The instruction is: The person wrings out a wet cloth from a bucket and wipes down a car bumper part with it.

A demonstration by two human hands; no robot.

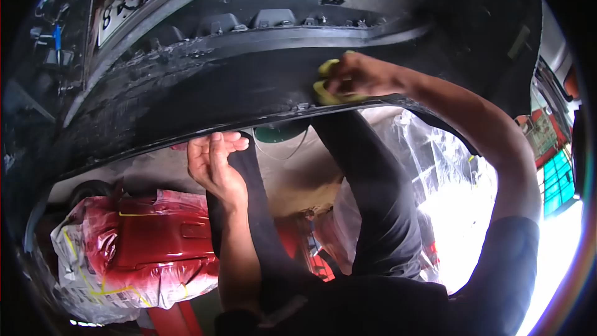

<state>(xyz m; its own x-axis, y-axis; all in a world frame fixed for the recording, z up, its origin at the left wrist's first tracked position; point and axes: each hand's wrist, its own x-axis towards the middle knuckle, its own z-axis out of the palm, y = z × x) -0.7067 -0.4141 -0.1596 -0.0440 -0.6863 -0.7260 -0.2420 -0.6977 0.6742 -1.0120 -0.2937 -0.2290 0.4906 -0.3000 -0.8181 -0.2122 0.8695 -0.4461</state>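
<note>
Here's the long black panel [217,84], stretched right across in front of the body above the legs [379,186], and it looks light for its length, stiff along its run but likely to flex at the thin near edge, smooth enough to slip, so that rim is the place to take hold. Over on the right, the right hand [360,76], a little blurred, bunches a soft, squashy yellow-green cloth [324,92] between thumb and fingers against the panel's face, while the left hand [217,165] sits palm up, fingers loosely extended and unclenched, right by the near edge.
</note>
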